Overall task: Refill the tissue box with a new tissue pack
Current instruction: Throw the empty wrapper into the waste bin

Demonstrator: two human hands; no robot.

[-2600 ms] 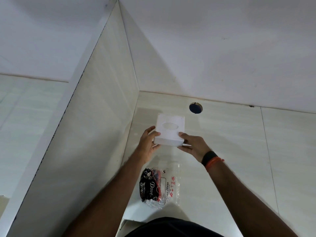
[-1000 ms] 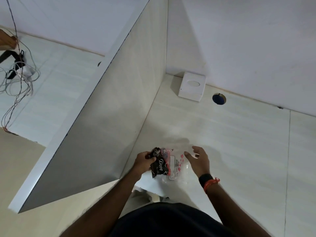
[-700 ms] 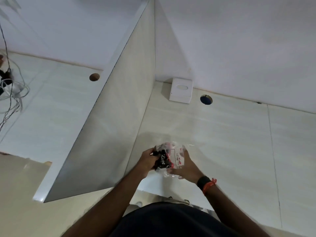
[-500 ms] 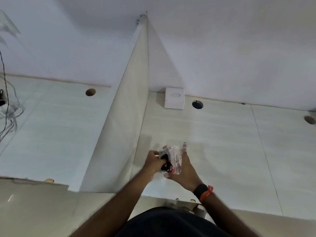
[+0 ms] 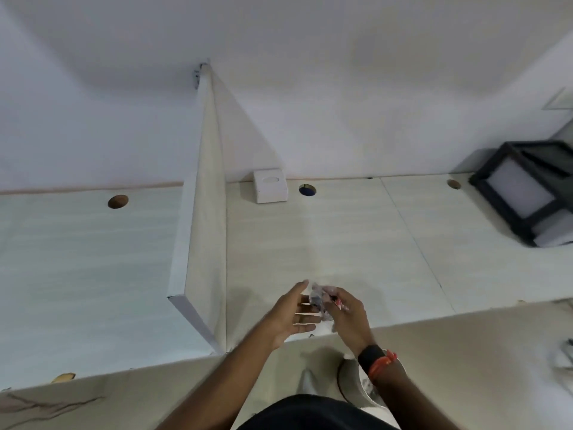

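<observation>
- The right hand (image 5: 347, 315) has its fingers closed around the crumpled tissue pack (image 5: 322, 301) above the counter's (image 5: 310, 243) near edge.
- The left hand (image 5: 291, 315) is spread open just beside the pack.
- The tissue box (image 5: 269, 186) sits far back against the wall.

Tissue box (image 5: 270, 190) at desk (image 5: 341, 243) back, right of divider (image 5: 204, 212)

right hand (image 5: 347, 315) pinches a crinkly clear plastic tissue pack (image 5: 322, 301) | left hand (image 5: 291, 315) open, fingers spread, just beside the pack | small white square tissue box (image 5: 269, 190) sits far back on the pale bench (image 5: 341, 243), by the wall, near a round hole (image 5: 307, 190)
</observation>
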